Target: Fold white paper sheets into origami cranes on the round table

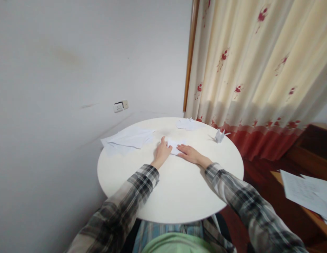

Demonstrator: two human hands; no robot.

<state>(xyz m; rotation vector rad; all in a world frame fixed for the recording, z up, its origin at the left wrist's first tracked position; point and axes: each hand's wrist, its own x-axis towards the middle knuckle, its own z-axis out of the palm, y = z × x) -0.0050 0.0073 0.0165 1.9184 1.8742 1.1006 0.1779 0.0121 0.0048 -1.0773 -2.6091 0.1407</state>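
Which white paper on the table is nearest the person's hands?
The small flat piece: the right hand rests on it, the left hand is at its edge. The left pile, far papers and folded figure lie farther off.

The small white paper point(174, 147) lies flat on the round table point(176, 193), toward 12 o'clock from its middle. Its 9 o'clock side is by the left hand point(162, 151). The right hand's point(190, 154) fingers rest on its 4 o'clock side. Any creases look too blurry to see.
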